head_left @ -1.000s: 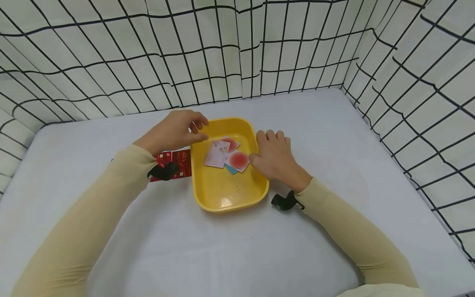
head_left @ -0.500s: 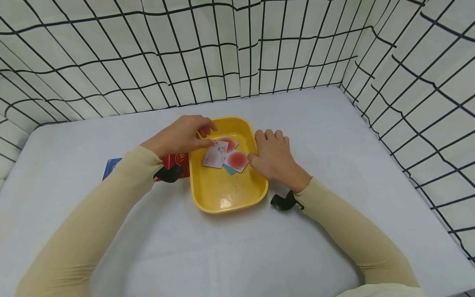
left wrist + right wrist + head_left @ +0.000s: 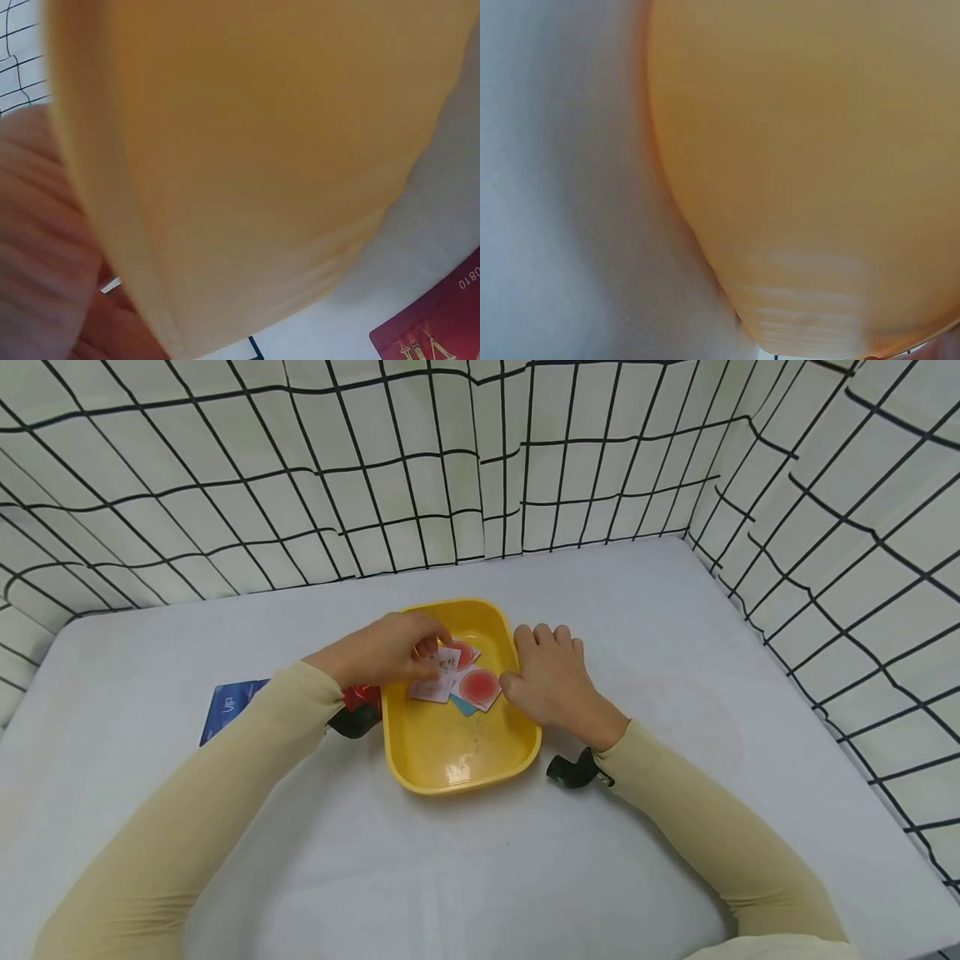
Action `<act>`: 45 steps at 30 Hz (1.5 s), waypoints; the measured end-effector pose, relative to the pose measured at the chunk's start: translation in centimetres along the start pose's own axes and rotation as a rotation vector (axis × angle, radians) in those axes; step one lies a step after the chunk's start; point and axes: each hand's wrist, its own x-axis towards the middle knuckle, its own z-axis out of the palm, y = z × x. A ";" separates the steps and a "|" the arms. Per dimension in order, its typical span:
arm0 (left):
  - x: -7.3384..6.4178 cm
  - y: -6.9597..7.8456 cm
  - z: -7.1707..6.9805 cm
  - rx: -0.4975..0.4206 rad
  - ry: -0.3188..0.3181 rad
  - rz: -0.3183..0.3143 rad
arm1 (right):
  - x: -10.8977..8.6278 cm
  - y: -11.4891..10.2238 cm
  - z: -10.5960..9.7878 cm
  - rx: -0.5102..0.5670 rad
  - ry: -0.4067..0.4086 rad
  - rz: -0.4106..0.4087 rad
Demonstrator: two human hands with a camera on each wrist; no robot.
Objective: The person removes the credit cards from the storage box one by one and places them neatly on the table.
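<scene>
1. Pale card (image 3: 431, 693), as I see it on the head feed: it lies flat in the yellow tray (image 3: 459, 752), toward the tray's left edge, partly covered by the left hand (image 3: 382, 647).
2. That left hand reaches in over the tray's left edge. I see its fingers loosely bent, with the thumb spread away from them above the card; I cannot tell whether the thumb touches it.
3. Holding the tray's right edge is the right hand (image 3: 557, 681), its thumb over the rim and its bent fingers on the outer side.
4. Beside the pale card, toward the tray's right edge, I see a red-circle card (image 3: 478, 687). A second one (image 3: 467, 653) lies nearer the far edge, and a blue piece (image 3: 462, 704) shows from under the first.
5. On the white table (image 3: 637, 602), I have the tray sitting upright, nearer the far edge. Just outside the tray's left edge is a red card (image 3: 362, 696), mostly under the left wrist; my left wrist feed shows its corner with gold lettering.
6. Toward the table's left edge, a blue VIP card (image 3: 227, 706) is partly hidden by the beige sleeve (image 3: 150, 835).
</scene>
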 end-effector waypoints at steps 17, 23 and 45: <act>0.9 0.5 0.6 0.052 -0.091 -0.053 | 0.1 0.1 0.0 -0.001 0.005 -0.011; 1.0 0.6 0.7 0.076 -0.100 -0.072 | 0.1 0.1 0.0 -0.007 0.008 -0.015; 1.4 0.8 1.0 0.131 -0.144 -0.101 | 0.1 0.2 0.1 0.002 0.012 -0.019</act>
